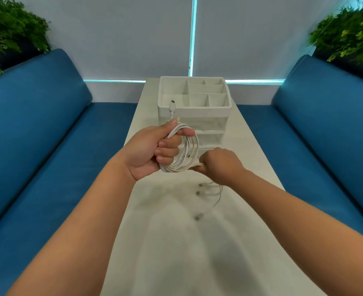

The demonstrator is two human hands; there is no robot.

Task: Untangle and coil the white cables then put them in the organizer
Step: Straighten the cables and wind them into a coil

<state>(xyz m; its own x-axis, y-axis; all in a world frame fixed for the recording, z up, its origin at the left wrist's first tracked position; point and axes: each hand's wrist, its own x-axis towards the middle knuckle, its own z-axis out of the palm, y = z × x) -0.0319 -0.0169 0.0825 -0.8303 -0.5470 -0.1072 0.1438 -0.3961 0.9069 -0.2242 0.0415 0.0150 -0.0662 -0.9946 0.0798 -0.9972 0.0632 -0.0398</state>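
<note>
The person holds both hands above the middle of a long white table point(251, 167), between two blue sofas. The left hand point(152, 149) has its fingers curled tight round a white cable coil point(184, 150), thumb on top; several loops hang from the fist toward the right. One plug end point(172, 105) sticks up out of the fist and, from here, overlaps the near left corner of the organizer. The right hand point(219, 162), seen from its back, pinches the low right part of the coil, its fingers folded under, so I cannot tell just how they lie.

The white organizer point(227, 106) stands at the far end of the table, just beyond the hands, with open compartments on top and clear drawers in front; the hands and coil cover part of the drawers.

Below the right wrist, a second thin cable point(219, 195) lies on the tabletop with three small blurred ends, near the middle.

The left blue sofa point(48, 135) and the right blue sofa point(315, 129) flank the table. Green plants point(9, 33) stand in the far corners behind them, before pale blinds point(122, 35).
</note>
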